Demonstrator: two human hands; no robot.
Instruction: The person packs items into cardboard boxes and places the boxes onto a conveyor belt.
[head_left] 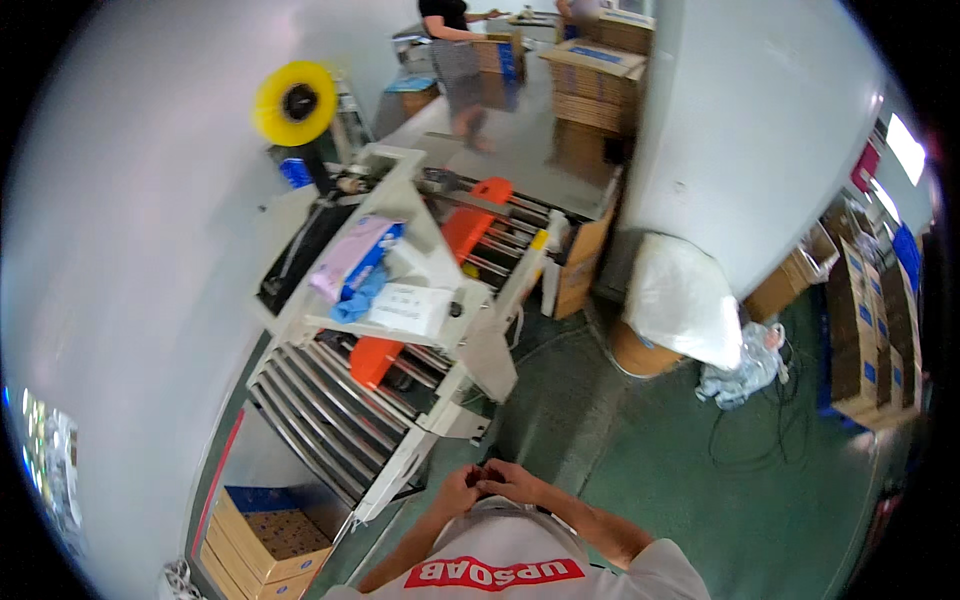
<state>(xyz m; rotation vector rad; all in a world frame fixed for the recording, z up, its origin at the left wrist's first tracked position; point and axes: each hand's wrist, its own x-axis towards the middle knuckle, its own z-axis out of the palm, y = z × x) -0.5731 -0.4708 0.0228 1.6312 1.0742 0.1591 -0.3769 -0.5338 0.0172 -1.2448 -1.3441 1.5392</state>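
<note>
White roller conveyor (340, 415) is standing nearby; right of it, left hand (460, 491) and right hand (511, 482) are touching, fingers curled, any grip unclear.

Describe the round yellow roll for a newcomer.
Find the white-framed machine with metal rollers, left of centre. At its far left, a black upright post carries the round yellow roll. Its disc shape and dark hub distinguish it from the flat orange pieces.
</note>
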